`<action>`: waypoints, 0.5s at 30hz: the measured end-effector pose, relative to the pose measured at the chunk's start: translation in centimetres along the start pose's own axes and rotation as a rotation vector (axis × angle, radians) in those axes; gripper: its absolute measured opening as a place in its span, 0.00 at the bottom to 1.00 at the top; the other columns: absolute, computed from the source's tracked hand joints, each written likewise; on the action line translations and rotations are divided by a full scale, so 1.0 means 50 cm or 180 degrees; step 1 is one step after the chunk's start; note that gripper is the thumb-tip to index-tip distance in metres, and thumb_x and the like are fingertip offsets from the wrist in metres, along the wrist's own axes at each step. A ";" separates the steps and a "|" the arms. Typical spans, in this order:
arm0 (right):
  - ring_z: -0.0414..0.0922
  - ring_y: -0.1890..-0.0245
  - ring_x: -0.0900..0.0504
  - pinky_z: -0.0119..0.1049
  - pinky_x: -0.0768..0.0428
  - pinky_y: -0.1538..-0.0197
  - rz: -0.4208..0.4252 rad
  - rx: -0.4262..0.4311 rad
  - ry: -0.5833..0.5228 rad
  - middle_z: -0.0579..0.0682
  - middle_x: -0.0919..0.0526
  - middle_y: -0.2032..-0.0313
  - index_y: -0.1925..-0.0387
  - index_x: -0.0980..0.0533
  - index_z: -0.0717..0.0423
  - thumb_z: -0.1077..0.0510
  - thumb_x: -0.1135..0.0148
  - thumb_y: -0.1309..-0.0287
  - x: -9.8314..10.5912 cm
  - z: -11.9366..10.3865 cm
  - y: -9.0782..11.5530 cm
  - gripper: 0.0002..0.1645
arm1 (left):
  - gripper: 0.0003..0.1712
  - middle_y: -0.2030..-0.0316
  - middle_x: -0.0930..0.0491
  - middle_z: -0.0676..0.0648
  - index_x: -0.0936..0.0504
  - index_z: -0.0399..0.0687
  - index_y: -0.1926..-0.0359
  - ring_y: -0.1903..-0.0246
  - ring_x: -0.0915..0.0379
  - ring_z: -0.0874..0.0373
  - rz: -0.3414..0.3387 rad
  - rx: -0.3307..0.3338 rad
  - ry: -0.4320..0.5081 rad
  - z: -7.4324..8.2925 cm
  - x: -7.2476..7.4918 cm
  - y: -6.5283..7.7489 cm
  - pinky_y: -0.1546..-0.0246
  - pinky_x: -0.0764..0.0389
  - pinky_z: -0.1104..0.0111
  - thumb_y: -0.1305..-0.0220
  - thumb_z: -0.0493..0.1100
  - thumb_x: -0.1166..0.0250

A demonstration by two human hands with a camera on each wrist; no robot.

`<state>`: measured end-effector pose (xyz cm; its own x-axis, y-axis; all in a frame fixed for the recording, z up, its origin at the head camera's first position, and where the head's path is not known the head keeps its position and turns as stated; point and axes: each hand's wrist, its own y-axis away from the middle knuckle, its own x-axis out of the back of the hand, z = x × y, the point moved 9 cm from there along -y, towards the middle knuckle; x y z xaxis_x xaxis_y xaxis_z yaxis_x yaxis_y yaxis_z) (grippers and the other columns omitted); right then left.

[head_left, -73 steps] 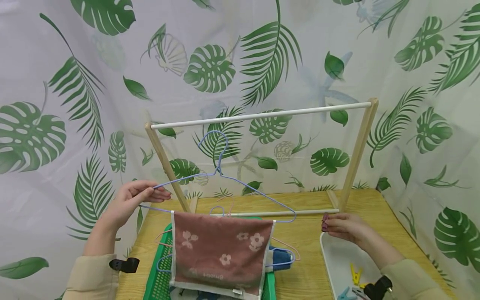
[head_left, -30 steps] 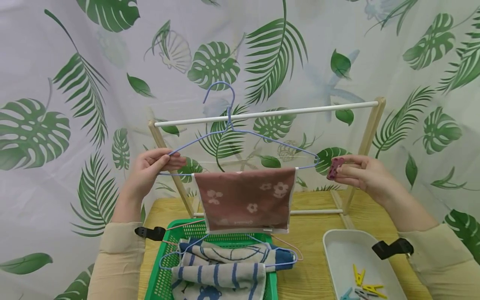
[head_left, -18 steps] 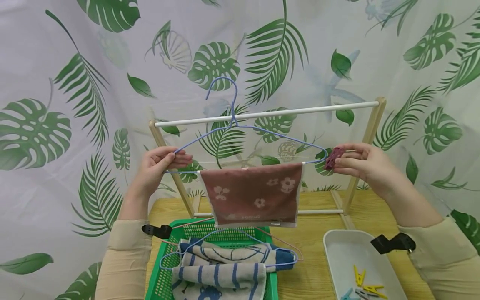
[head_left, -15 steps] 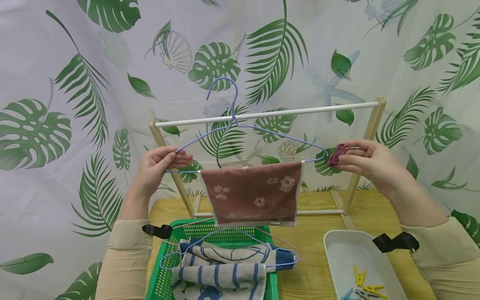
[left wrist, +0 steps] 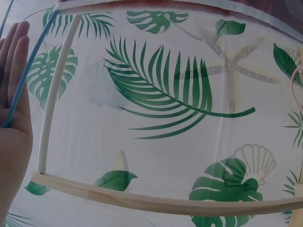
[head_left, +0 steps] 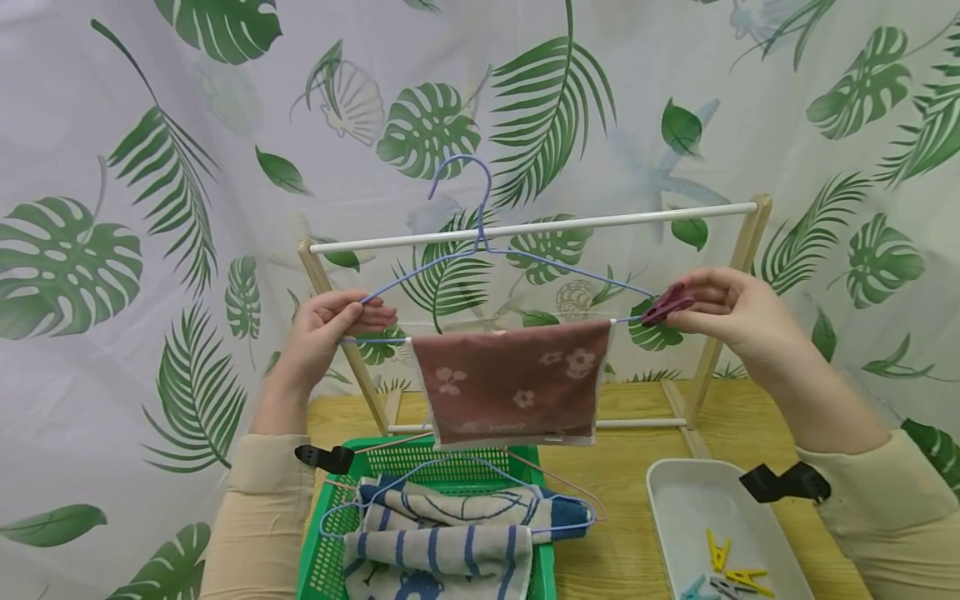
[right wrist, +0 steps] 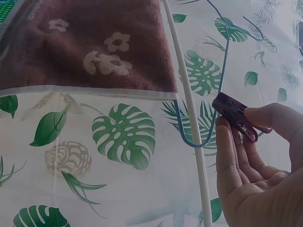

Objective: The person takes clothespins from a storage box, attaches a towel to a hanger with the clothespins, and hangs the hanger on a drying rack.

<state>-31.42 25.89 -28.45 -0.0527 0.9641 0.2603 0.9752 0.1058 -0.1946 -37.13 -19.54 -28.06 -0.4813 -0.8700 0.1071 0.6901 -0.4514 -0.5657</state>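
My left hand (head_left: pixel 330 329) pinches the left end of a blue wire hanger (head_left: pixel 427 268), holding it up in front of the rack. Over the hanger's lower bar hangs a folded dusty-red towel (head_left: pixel 510 387) with pale flowers and a white edge. My right hand (head_left: pixel 731 312) pinches a dark red clothespin (head_left: pixel 667 304) between thumb and fingers at the hanger's right end. In the right wrist view, the clothespin (right wrist: pixel 234 113) overlaps the hanger's wire beside the curved end. The hook stands above the rack's rod, apart from both hands.
A wooden rack with a white rod (head_left: pixel 600 223) stands behind. Below is a green basket (head_left: pixel 322 517) with a striped towel (head_left: pixel 442 546) on another hanger. A white tray (head_left: pixel 667 492) at right holds several clothespins, among them a yellow clothespin (head_left: pixel 717 552).
The hanger and towel have risen from over the basket and shifted right. My right hand has lifted the clothespin from beside the tray to the hanger's right end.
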 end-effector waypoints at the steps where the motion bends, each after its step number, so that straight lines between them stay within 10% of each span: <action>1: 0.28 0.61 0.13 0.17 0.18 0.53 0.0015 -0.0007 0.0137 0.28 0.11 0.64 0.52 0.21 0.44 0.68 0.31 0.31 -0.002 -0.002 0.000 0.16 | 0.21 0.55 0.07 0.52 0.12 0.49 0.48 0.54 0.08 0.61 -0.0005 0.0004 -0.0004 0.000 -0.002 -0.001 0.49 0.09 0.68 0.16 0.30 0.52; 15: 0.22 0.61 0.16 0.18 0.16 0.58 0.0192 0.0169 0.1051 0.20 0.17 0.65 0.40 0.24 0.65 0.63 0.27 0.34 -0.021 -0.034 0.006 0.24 | 0.19 0.56 0.07 0.53 0.11 0.52 0.48 0.54 0.08 0.61 -0.0018 0.0056 -0.0099 -0.012 -0.026 -0.018 0.49 0.09 0.66 0.16 0.33 0.49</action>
<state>-30.72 24.48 -27.19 0.0859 0.8390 0.5374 0.9614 0.0717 -0.2657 -37.45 -17.89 -28.21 -0.4683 -0.8731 0.1358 0.6969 -0.4595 -0.5506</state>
